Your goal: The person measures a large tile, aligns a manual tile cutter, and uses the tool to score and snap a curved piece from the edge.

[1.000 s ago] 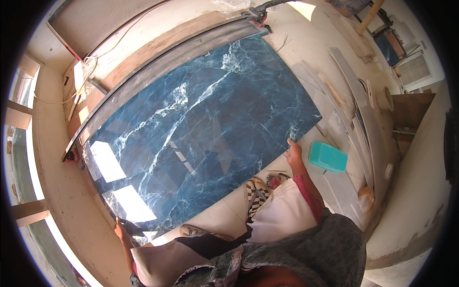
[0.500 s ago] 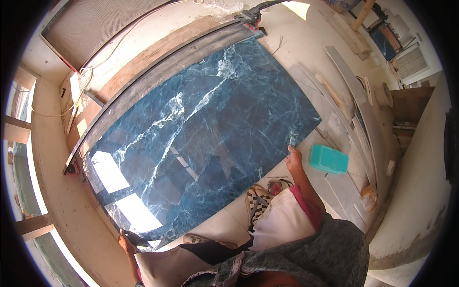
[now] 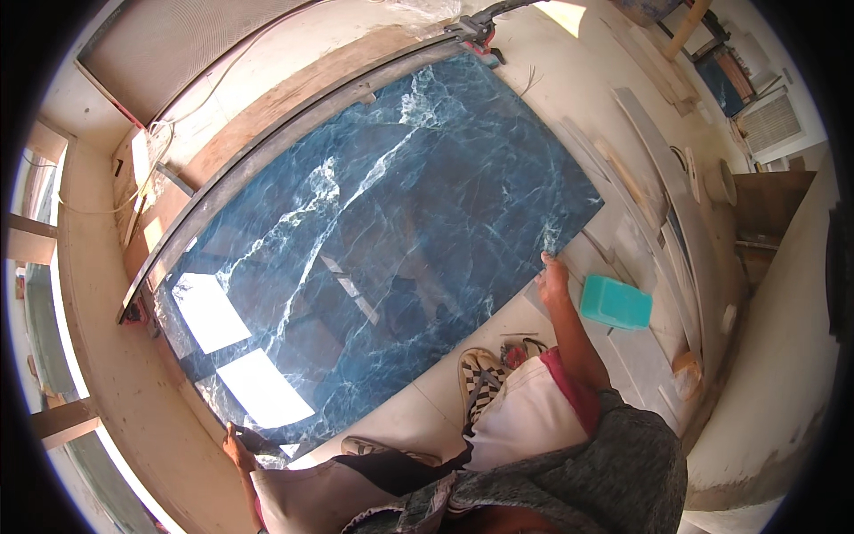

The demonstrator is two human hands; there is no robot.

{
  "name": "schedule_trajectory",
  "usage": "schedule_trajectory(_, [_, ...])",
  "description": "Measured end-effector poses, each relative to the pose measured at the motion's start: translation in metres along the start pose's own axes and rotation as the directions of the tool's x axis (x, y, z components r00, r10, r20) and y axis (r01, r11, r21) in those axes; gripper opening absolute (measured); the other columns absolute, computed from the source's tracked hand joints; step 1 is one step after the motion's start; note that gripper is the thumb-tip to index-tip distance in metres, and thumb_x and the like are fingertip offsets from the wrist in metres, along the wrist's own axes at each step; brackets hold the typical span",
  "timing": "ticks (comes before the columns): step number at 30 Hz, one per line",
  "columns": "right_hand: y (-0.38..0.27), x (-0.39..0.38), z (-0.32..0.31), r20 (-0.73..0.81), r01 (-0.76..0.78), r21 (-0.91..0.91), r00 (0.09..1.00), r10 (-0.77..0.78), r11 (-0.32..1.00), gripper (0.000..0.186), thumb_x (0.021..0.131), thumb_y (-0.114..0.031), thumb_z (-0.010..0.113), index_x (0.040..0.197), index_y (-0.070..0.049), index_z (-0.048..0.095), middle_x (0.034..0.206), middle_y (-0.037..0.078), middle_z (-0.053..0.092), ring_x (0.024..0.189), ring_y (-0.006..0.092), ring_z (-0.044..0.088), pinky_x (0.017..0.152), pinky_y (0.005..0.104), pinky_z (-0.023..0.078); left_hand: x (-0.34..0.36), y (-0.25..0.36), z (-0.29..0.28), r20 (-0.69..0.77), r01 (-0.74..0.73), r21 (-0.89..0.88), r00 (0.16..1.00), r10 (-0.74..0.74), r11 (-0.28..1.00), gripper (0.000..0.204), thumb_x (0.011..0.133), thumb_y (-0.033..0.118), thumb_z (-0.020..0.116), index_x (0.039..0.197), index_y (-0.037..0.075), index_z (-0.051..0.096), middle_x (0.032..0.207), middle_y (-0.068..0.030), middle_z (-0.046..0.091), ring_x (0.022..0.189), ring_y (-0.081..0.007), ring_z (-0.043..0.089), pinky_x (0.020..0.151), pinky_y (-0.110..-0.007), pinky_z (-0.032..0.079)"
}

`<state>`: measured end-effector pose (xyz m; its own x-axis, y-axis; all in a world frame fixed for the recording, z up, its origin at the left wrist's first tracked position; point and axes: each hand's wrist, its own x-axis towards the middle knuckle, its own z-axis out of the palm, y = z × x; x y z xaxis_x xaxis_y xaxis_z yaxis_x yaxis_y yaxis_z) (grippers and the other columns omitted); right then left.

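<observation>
Pinching blue slab [image 3: 418, 231] by edge: with left hand [image 3: 237, 451] at 7 o'clock, right hand [image 3: 553, 280] at 3, near teal box [image 3: 616, 303].

The floor [image 3: 569, 80] around you is pale, with a bright patch of light [image 3: 566, 16]. On your right is a pale wall [image 3: 769, 392] with dirty marks [image 3: 752, 487].
</observation>
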<state>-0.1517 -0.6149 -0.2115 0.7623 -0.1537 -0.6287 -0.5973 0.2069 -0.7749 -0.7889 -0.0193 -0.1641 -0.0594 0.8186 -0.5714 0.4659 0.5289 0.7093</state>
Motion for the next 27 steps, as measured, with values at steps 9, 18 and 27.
schedule_trajectory(9, [-0.008,0.012,-0.004,-0.081,0.013,0.032,0.997,-0.011,0.999,0.059,0.089,-0.023,0.069,0.139,-0.007,0.044,0.149,0.015,0.035,0.132,0.0353,0.036,0.108,0.0571,0.027,-0.001,-0.007,0.020,0.038,-0.058,-0.191,0.997,0.066,0.980,0.034,0.095,0.030,0.064,0.081,0.000,0.055,0.061,-0.0122,0.060,0.046,-0.0217,0.057,0.042,-0.034,0.047])
schedule_trajectory(18, [0.008,0.019,-0.011,-0.015,-0.033,-0.004,0.999,0.033,0.999,0.062,0.093,-0.024,0.066,0.146,-0.005,0.041,0.153,0.019,0.032,0.143,0.0360,0.028,0.118,0.0506,0.017,0.014,-0.012,-0.007,-0.119,-0.151,-0.069,0.983,0.142,0.986,0.037,0.086,0.033,0.075,0.088,-0.001,0.060,0.073,-0.0071,0.055,0.060,-0.0151,0.054,0.054,-0.031,0.046])
schedule_trajectory(27, [0.010,0.029,-0.009,0.156,0.031,0.048,0.987,-0.038,0.998,0.065,0.096,-0.027,0.062,0.150,-0.003,0.035,0.155,0.016,0.032,0.143,0.0316,0.032,0.118,0.0466,0.020,0.013,-0.029,-0.004,-0.242,-0.170,0.047,0.954,0.176,0.984,0.039,0.080,0.032,0.079,0.084,-0.001,0.058,0.076,-0.0069,0.057,0.067,-0.0154,0.054,0.060,-0.033,0.045])
